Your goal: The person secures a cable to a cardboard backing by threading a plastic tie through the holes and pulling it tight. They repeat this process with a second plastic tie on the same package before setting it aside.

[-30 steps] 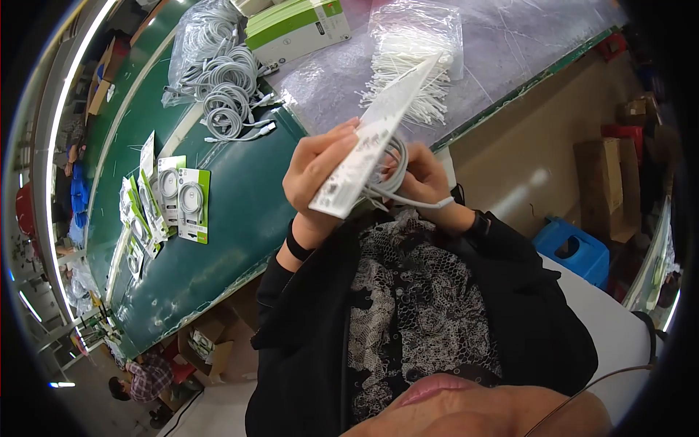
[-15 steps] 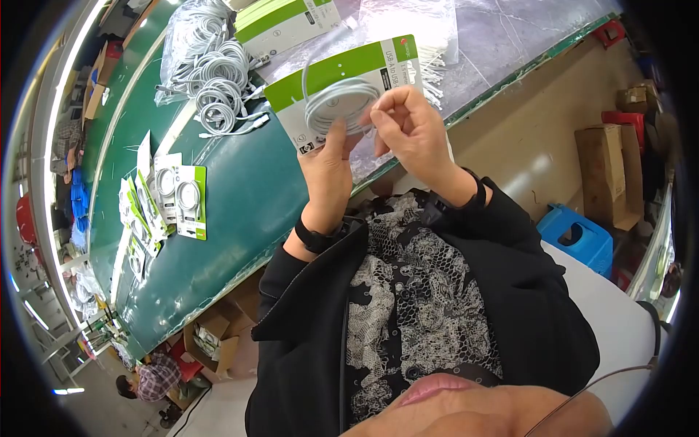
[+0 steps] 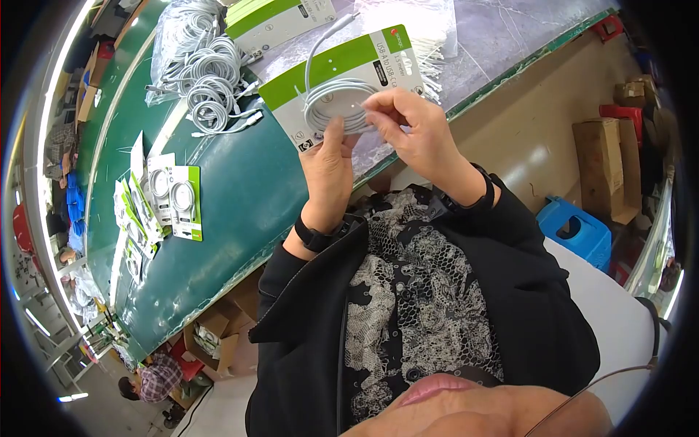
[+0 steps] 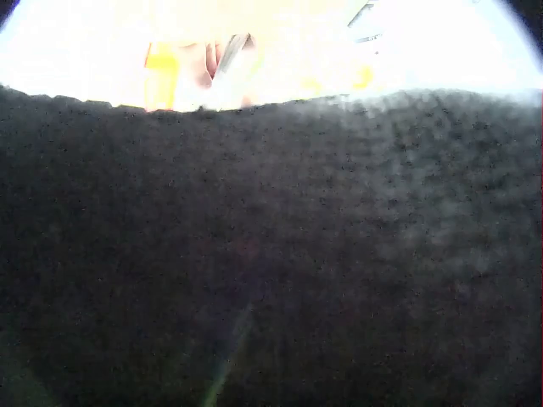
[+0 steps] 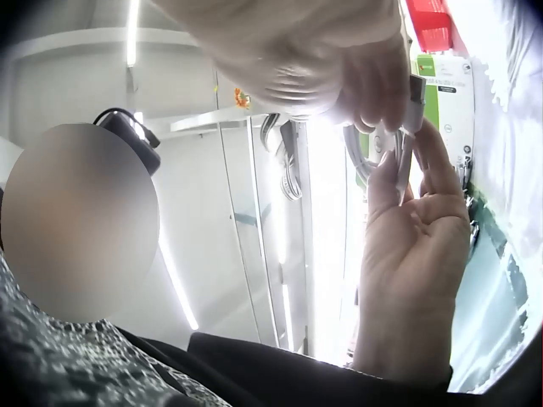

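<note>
In the head view the left hand (image 3: 329,175) grips the lower edge of a green and white card (image 3: 291,89), its thumb over the front. A coiled light grey cable (image 3: 317,109) lies against the card, with one end and its plug (image 3: 341,24) standing up past the top edge. At the coil's right side the right hand (image 3: 419,135) pinches with thumb and index finger; a thin strand at the fingertips is too small to make out. In the right wrist view the left hand (image 5: 411,271) holds the card edge-on below the right hand (image 5: 314,59). Dark sleeve cloth covers most of the left wrist view.
Carded cables (image 3: 186,204) lie on the green table (image 3: 240,211) at left. Bundled loose cables (image 3: 212,95), a box of cards (image 3: 280,22) and a bag of white ties (image 3: 429,65) are at the back. A blue stool (image 3: 575,233) stands at right.
The card has turned from edge-on to face the head view, with the coil on its front. The right hand has come from behind the card to the coil's right side.
</note>
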Available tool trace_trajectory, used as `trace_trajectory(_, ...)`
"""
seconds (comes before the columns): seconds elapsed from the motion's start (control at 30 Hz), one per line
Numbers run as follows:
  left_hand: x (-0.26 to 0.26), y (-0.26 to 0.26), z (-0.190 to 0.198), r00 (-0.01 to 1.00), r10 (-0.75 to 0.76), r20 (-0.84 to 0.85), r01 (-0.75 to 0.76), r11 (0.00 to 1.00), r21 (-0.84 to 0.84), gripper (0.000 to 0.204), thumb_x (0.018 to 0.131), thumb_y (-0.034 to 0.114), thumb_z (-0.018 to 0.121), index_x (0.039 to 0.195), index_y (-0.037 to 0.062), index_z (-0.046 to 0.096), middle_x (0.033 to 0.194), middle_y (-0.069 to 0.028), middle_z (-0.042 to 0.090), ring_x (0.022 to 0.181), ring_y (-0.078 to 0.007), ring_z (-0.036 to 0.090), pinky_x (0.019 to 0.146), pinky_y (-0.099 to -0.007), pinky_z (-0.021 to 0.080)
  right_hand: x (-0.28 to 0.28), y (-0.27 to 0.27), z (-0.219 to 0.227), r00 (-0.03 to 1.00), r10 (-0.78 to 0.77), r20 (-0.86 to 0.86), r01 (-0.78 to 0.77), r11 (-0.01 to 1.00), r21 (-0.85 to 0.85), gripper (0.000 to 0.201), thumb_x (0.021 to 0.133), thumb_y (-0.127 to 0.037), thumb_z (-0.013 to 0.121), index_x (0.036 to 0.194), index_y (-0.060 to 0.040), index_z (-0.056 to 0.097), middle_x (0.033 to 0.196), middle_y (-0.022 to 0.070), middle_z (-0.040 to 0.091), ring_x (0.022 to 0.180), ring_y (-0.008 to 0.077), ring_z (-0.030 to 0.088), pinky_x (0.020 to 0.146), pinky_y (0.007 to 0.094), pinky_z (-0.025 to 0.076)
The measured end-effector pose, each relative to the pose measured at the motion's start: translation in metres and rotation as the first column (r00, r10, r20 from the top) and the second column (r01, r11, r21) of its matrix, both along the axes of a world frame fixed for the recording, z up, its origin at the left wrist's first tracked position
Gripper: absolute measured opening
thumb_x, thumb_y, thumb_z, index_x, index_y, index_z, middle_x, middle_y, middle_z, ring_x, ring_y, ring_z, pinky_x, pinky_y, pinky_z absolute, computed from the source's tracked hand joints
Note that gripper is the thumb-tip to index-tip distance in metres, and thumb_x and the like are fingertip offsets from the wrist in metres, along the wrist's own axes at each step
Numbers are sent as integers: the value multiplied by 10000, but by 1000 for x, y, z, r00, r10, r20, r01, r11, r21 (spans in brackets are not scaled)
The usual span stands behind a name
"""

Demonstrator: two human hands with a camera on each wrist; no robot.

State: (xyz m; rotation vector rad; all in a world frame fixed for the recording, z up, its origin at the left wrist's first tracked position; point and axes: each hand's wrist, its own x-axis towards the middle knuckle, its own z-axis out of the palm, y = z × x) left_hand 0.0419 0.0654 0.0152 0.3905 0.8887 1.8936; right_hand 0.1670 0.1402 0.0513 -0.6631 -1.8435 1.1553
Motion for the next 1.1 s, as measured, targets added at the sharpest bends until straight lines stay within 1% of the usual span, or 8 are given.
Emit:
trace_trajectory(0.03,0,0,0,1000,6,-7,-6,1000,0,325,916,38,557,1229,32,471,1172,-86,568,1054,-209,585,898,-381,518,0,0,-1,998,-70,10,67,982,176,120,836,-7,651,930,-10,577,820,69,627,662,105,592,575,249,485)
trace_trajectory(0.07,0,0,-1,1000,13,-14,-13,1000,2,325,916,37,558,1229,34,472,1173,-85,567,1054,-208,584,898,-380,518,1,0,-1,997,-71,12,68,982,175,120,836,-7,651,930,-10,577,820,69,627,662,105,592,575,249,485)
trace_trajectory(0.17,0,0,-2,999,36,-37,-36,999,-11,329,915,33,559,1231,37,471,1174,-85,566,1053,-206,583,899,-377,516,2,0,2,989,-118,87,76,918,389,135,800,7,667,909,-30,598,793,79,602,641,189,589,554,286,473)
trace_trajectory(0.3,1,0,-2,995,66,-72,-68,997,-39,338,912,21,558,1237,40,468,1176,-83,564,1050,-199,580,894,-370,515,0,0,5,980,-167,109,95,874,477,174,763,30,674,908,-32,601,751,89,565,627,251,569,549,317,465)
trace_trajectory(0.8,5,-1,-1,977,138,-165,-141,990,-8,308,882,-9,597,1181,22,530,1092,-50,605,965,-134,588,812,-281,500,-2,-1,3,968,-188,168,85,870,486,161,760,28,664,900,-29,609,789,96,581,697,274,584,605,348,482)
trace_trajectory(0.93,5,-2,-4,917,197,-348,-203,979,19,259,859,-12,627,1113,6,578,1029,-45,632,915,-104,592,783,-248,490,-3,-1,5,973,-183,144,90,866,493,153,766,28,658,901,-23,605,811,105,590,709,282,587,618,350,483)
trace_trajectory(1.03,4,-3,-7,814,213,-541,-247,969,10,202,839,-16,642,1040,-9,614,957,-33,648,851,-82,590,741,-229,484,-2,-1,4,975,-177,137,90,870,486,149,771,27,653,903,-18,600,818,110,593,716,287,589,623,352,483)
trace_trajectory(1.1,4,-3,-7,778,225,-586,-261,965,24,195,834,-17,645,1027,-12,618,942,-28,648,837,-81,590,730,-228,485,-2,0,4,974,-164,156,76,887,456,148,777,24,650,909,-11,594,821,114,595,725,291,591,628,354,483)
